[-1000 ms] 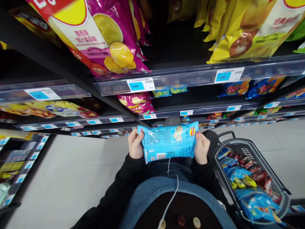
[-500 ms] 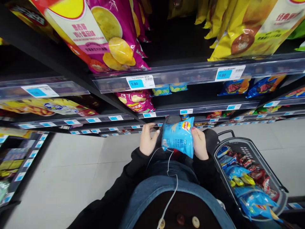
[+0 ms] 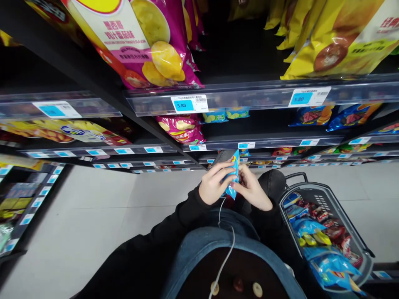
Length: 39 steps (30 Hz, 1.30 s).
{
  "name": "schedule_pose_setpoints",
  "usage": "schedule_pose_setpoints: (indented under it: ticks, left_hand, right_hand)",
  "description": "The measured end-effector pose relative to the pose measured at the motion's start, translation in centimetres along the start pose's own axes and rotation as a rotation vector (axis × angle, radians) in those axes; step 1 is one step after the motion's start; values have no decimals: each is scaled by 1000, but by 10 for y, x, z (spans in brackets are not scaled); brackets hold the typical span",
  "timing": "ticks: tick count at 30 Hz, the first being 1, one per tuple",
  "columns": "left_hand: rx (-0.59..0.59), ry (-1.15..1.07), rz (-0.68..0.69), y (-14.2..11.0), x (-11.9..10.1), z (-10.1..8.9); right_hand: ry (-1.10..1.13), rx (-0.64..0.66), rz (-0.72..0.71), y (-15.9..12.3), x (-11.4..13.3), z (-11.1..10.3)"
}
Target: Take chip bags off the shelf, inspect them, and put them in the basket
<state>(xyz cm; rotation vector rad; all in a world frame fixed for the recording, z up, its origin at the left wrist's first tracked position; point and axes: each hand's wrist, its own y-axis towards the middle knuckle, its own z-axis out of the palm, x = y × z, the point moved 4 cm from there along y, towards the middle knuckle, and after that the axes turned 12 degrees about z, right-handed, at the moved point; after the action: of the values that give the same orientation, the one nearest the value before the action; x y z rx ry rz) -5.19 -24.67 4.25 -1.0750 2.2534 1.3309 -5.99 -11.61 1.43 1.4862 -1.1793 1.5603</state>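
Observation:
Between my hands, in front of my lap, is a small light-blue bag of chips (image 3: 234, 174), turned edge-on so its front is mostly out of sight. My left hand (image 3: 215, 182) presses its fingers against the left face of the bag. On the other side, my right hand (image 3: 252, 189) grips it, thumb near the lower edge and fingers partly hidden behind. To my right stands a grey shopping basket (image 3: 327, 195) holding blue chip bags (image 3: 332, 261), dark red packets (image 3: 336, 230) and something yellow.
Shelves of snacks rise ahead: large magenta chip bags (image 3: 168, 45), yellow bags (image 3: 336, 45), a small magenta bag (image 3: 182, 128) and dark-blue bags (image 3: 314, 115) below. Price tags line the shelf edge (image 3: 249, 97). A lower rack (image 3: 28, 199) stands at left. A white cable (image 3: 229, 249) hangs down my front.
My left hand has come over from beside the bag and now grips it. The bag has turned from facing up to edge-on. My right hand has moved slightly left with it.

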Motion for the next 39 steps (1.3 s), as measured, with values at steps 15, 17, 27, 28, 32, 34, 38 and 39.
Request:
schedule_pose_setpoints:
  ticks: [15, 17, 27, 28, 32, 34, 38, 39]
  left_hand:
    - [118, -38, 71, -13, 15, -8]
    - [101, -22, 75, -12, 10, -9]
    - [188, 131, 34, -9, 1, -9]
    - [190, 123, 21, -10, 2, -8]
    - [184, 5, -143, -13, 22, -9]
    - [261, -209, -270, -17, 40, -5]
    - [544, -786, -490, -35, 62, 21]
    - [600, -874, -546, -41, 63, 29]
  right_hand:
    - [129, 74, 90, -1, -24, -4]
    - [142, 61, 72, 0, -24, -3]
    - [173, 74, 79, 3, -26, -2]
    - [185, 67, 82, 2, -27, -2]
    - [322, 8, 94, -4, -32, -12]
    - [430, -40, 97, -7, -32, -22]
    - [605, -148, 66, -3, -33, -45]
    - [630, -163, 67, 0, -34, -49]
